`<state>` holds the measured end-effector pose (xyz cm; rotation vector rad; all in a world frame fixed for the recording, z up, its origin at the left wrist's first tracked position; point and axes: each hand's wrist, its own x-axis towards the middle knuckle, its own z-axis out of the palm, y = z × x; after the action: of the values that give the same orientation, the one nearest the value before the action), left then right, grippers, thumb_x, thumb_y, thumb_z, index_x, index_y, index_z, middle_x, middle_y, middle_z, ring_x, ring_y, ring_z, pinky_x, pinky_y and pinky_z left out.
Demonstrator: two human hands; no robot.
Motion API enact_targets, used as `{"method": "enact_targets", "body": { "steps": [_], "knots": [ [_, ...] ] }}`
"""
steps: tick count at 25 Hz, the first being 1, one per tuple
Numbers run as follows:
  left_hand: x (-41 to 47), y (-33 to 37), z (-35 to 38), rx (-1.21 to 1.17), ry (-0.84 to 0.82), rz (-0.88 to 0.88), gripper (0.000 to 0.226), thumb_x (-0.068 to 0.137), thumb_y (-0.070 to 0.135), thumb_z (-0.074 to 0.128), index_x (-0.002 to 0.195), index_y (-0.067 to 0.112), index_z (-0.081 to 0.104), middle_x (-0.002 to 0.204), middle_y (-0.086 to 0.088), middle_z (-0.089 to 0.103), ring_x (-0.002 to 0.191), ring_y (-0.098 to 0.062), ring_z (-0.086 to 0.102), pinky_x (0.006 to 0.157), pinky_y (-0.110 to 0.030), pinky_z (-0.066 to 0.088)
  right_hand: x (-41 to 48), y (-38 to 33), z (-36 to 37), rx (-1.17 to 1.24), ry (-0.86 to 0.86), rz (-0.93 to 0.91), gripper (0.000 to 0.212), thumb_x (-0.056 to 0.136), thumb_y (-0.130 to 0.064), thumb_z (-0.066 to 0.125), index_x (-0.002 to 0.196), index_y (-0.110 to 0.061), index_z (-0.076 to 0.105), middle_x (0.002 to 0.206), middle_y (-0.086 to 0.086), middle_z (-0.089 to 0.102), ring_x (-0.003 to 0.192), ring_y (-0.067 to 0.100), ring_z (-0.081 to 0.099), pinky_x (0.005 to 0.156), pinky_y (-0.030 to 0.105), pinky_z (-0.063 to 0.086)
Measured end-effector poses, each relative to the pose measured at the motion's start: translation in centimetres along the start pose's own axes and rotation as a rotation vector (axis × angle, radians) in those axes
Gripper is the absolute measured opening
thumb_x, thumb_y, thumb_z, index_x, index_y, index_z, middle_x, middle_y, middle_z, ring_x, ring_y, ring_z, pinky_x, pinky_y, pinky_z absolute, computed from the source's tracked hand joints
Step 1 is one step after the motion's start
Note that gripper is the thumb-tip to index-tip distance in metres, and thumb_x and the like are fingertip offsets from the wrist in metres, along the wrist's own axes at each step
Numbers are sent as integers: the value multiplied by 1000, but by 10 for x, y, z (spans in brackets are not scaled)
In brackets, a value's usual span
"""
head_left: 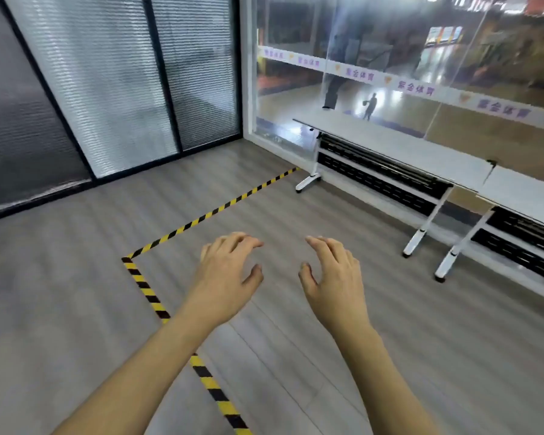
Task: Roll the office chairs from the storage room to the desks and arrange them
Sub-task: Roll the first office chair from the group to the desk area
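Bright even light; window (390,58) glare; soft blur; edges bowed.

Grey wood-look floor (76,262), yellow-and-black hazard tape (201,218) cornering across it. Far left, glass partitions (107,89) with blinds shut. Along the right, white desks (405,149) line a big, glare-streaked window (453,51).

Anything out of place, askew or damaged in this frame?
Nothing damaged or spilled. The desks stand in line along the window, and the tape lies flat. Only oddity: no chair in view; left hand and right hand hover empty.
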<state>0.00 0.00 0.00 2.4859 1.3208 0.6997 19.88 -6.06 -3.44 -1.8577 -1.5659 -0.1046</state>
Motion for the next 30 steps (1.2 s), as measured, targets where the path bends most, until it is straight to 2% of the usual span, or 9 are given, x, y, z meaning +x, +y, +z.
{"method": "enact_targets", "body": {
  "steps": [3, 9, 12, 15, 20, 24, 30],
  "knots": [
    [-34, -48, -29, 75, 104, -108, 39, 88, 41, 46, 123, 29, 56, 125, 10, 54, 117, -16, 49, 99, -36, 35, 4, -54, 36, 80, -74, -110, 45, 92, -26, 62, 136, -24, 55, 130, -5, 55, 118, 15, 51, 100, 28, 35],
    [-128, -157, -117, 150, 257, -365, 50, 84, 49, 33, 123, 29, 57, 124, 10, 54, 115, -17, 47, 92, -27, 24, 1, -202, 115, 176, -196, -336, 42, 92, -27, 59, 134, -23, 56, 126, -6, 56, 111, 15, 54, 96, 31, 40],
    [-186, -221, -170, 194, 317, -454, 44, 85, 45, 38, 121, 31, 58, 121, 12, 55, 112, -18, 50, 90, -30, 29, -13, -303, 161, 235, -243, -445, 42, 91, -25, 60, 133, -23, 56, 123, -8, 57, 109, 16, 55, 92, 29, 38],
    [-247, -289, -230, 262, 337, -528, 48, 83, 49, 34, 120, 31, 57, 121, 12, 55, 112, -18, 49, 93, -34, 34, -35, -415, 209, 341, -304, -522, 42, 91, -24, 59, 133, -24, 56, 122, -10, 56, 111, 14, 54, 92, 27, 35],
    [-333, -395, -312, 344, 352, -651, 46, 83, 50, 33, 121, 34, 54, 122, 14, 52, 113, -17, 49, 94, -36, 36, -76, -572, 281, 452, -392, -619, 45, 88, -32, 52, 132, -27, 55, 121, -11, 56, 105, 15, 57, 90, 36, 46],
    [-364, -473, -357, 345, 393, -720, 41, 85, 48, 36, 122, 38, 52, 123, 20, 51, 113, -11, 46, 98, -35, 35, -79, -660, 334, 488, -432, -677, 43, 90, -26, 59, 133, -27, 55, 125, -11, 57, 108, 13, 56, 89, 29, 41],
    [-370, -612, -409, 375, 429, -807, 47, 83, 51, 33, 123, 36, 54, 119, 18, 52, 111, -13, 45, 96, -32, 32, -43, -778, 442, 544, -511, -732, 44, 94, -28, 57, 137, -29, 52, 128, -11, 52, 112, 11, 52, 95, 29, 40]
  ]
}}
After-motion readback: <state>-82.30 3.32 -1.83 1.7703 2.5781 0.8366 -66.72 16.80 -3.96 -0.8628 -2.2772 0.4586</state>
